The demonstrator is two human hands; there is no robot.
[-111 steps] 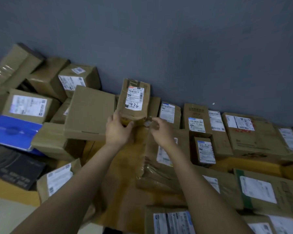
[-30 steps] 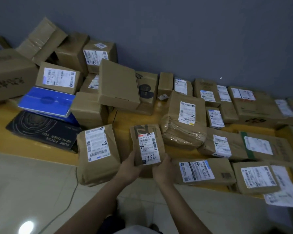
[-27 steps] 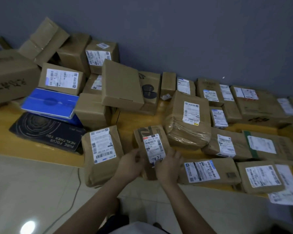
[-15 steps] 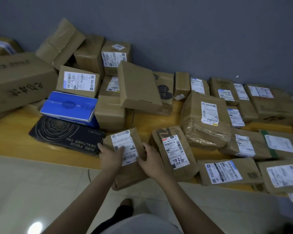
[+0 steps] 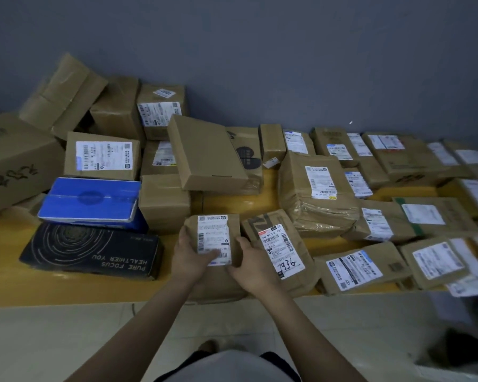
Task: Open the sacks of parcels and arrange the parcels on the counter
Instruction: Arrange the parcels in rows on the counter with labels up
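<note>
A brown paper parcel with a white label lies at the front edge of the yellow counter. My left hand grips its left side, thumb across the label. My right hand holds its right edge, fingers curled round it. Right beside it lies the brown parcel marked 1936, untouched. No sack is in view.
Many brown boxes and parcels cover the counter against the grey wall: a black box and a blue box to the left, a large taped parcel behind right, flat parcels along the front right. Tiled floor lies below.
The parcel marked 1936 was carried from the back to the counter's front and let go. Both hands then moved left onto the neighbouring labelled parcel and turned it more upright.
</note>
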